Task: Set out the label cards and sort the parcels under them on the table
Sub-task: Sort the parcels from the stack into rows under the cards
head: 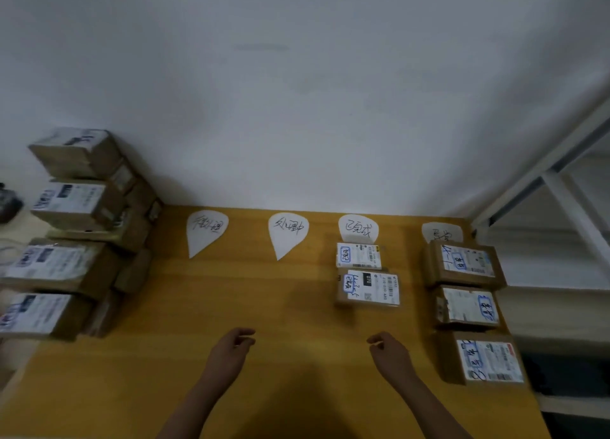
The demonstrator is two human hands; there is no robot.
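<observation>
Table (pixel 231 306): yellow wood.
Label cards (pixel 205 231): four are laid along the table's far edge.
Sorted parcels (pixel 369 288): two are placed below the third card and three below the fourth, toward the table's right end.
Unsorted parcels (pixel 66 240): stacked at the table's left end.
Left hand (pixel 232 346): held over the table's near edge, fingers loosely curled, nothing held.
Right hand (pixel 388 349): likewise loosely curled, nothing held.

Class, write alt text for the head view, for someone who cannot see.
The left hand and right hand, empty, hover over a table. Four label cards line its far edge: two parcels below the third card, three parcels below the fourth card. A parcel stack stands at left.
</observation>
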